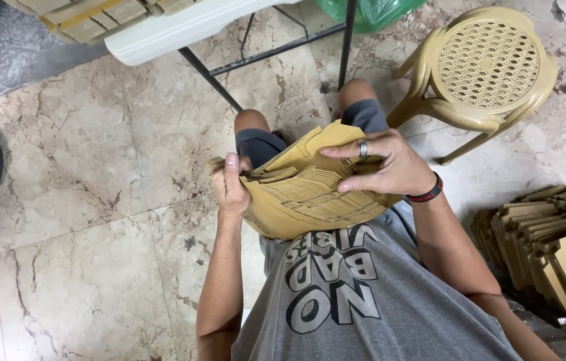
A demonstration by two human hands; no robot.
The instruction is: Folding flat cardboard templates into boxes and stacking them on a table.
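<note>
While both hands clasp a fanned bundle of flat cardboard blanks [309, 190] over the lap, none of them looks folded up yet.

The left hand [231, 186] is clenched around the bundle's left edge, thumb up along it; the right hand [383, 166], with a ring and a dark wristband, spreads its fingers across the top sheet and pinches its upper edge. The bundle sits above the knees, in front of the grey shirt. More blanks [543, 234] stand stacked on the floor at the person's right, and another stack [89, 17] lies on the white table's edge [162, 33], so the work looks, by judgement, far from finished. A tan stool [487, 63] stands near the right knee.
</note>
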